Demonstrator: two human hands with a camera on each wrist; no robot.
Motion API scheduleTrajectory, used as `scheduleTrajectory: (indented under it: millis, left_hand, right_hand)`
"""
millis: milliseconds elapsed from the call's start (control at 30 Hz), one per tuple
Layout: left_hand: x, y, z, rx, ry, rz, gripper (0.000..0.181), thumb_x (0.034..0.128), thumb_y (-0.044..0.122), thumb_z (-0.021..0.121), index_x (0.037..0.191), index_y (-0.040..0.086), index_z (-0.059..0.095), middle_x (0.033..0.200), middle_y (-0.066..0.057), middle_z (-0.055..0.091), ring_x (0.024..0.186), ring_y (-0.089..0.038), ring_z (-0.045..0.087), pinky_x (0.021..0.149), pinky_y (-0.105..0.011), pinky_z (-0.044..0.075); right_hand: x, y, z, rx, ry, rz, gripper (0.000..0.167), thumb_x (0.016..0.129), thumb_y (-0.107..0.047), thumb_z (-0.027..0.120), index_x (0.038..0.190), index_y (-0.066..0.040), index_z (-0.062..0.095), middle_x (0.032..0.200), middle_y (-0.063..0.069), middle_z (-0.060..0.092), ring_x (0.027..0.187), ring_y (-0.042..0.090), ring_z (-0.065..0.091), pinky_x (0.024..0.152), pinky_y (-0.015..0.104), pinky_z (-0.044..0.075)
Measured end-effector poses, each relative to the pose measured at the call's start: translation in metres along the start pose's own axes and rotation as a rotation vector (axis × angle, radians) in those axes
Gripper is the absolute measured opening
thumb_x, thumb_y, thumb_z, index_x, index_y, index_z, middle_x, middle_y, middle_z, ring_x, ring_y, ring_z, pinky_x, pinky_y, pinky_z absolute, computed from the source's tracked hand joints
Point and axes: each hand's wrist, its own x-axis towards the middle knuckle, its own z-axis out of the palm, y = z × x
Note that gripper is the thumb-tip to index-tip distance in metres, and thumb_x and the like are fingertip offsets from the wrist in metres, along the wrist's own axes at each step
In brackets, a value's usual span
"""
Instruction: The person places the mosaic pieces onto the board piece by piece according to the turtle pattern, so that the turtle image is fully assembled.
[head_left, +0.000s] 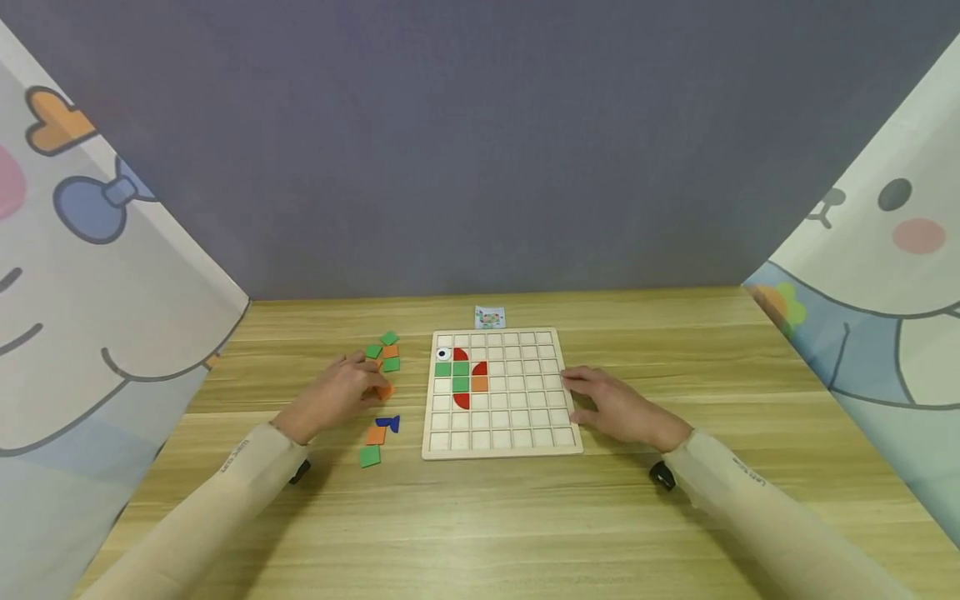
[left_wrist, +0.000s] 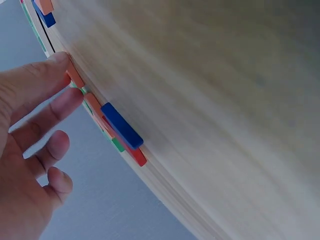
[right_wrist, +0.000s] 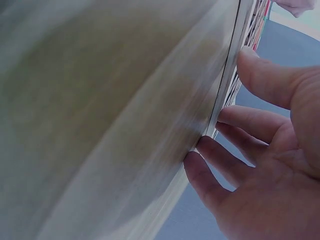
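A square wooden grid board lies on the table. In its upper left cells are green square tiles, red quarter-round tiles, an orange tile and a white eye tile. My left hand, left of the board, pinches another orange tile at the table surface between thumb and fingers; the left wrist view shows this orange tile at the thumb tip. With fingers and thumb extended, my right hand touches the board's right edge; its fingers reach along that side.
Loose green and orange tiles lie beyond my left hand. Nearer are dark blue pieces, an orange square and a green square. A small picture card lies behind the board, before a grey partition.
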Motion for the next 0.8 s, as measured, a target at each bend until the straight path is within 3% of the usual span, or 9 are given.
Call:
scheduleTrajectory:
  millis: [200, 567, 700, 800]
  left_hand:
    - [0.001, 0.001, 0.001, -0.026, -0.01, -0.032, 0.024, 0.0709, 0.013, 0.083, 0.093, 0.011, 0.074, 0.096, -0.001, 0.067, 0.095, -0.026, 0.056, 0.082, -0.053, 0.043]
    - [0.01, 0.008, -0.003, -0.02, -0.052, -0.046, 0.016, 0.0716, 0.014, 0.083, 0.083, 0.015, 0.073, 0.084, 0.005, 0.066, 0.084, -0.021, 0.054, 0.076, -0.045, 0.044]
    - [0.014, 0.01, -0.002, -0.001, -0.029, -0.033, 0.018, 0.0714, 0.009, 0.083, 0.086, 0.01, 0.073, 0.086, -0.001, 0.068, 0.085, -0.023, 0.056, 0.082, -0.047, 0.044]
    - [0.02, 0.015, -0.002, -0.013, 0.019, 0.008, 0.019, 0.0718, 0.006, 0.082, 0.088, 0.008, 0.074, 0.086, -0.003, 0.068, 0.083, -0.023, 0.056, 0.086, -0.044, 0.043]
  right_hand:
    - [0.0, 0.001, 0.001, -0.013, 0.004, -0.017, 0.059, 0.089, -0.021, 0.067, 0.137, 0.006, 0.045, 0.145, 0.013, 0.036, 0.131, 0.035, 0.033, 0.102, 0.049, 0.031]
    - [0.0, 0.001, 0.0, -0.007, 0.004, -0.031, 0.058, 0.089, -0.02, 0.067, 0.136, 0.007, 0.045, 0.145, 0.016, 0.036, 0.131, 0.036, 0.034, 0.101, 0.05, 0.032]
    - [0.0, 0.002, 0.001, -0.005, 0.006, -0.036, 0.058, 0.089, -0.02, 0.067, 0.136, 0.007, 0.045, 0.145, 0.016, 0.036, 0.131, 0.037, 0.034, 0.101, 0.05, 0.031]
    - [0.0, 0.002, 0.002, -0.005, 0.008, -0.035, 0.059, 0.089, -0.02, 0.067, 0.136, 0.007, 0.045, 0.145, 0.016, 0.036, 0.131, 0.037, 0.033, 0.102, 0.051, 0.031]
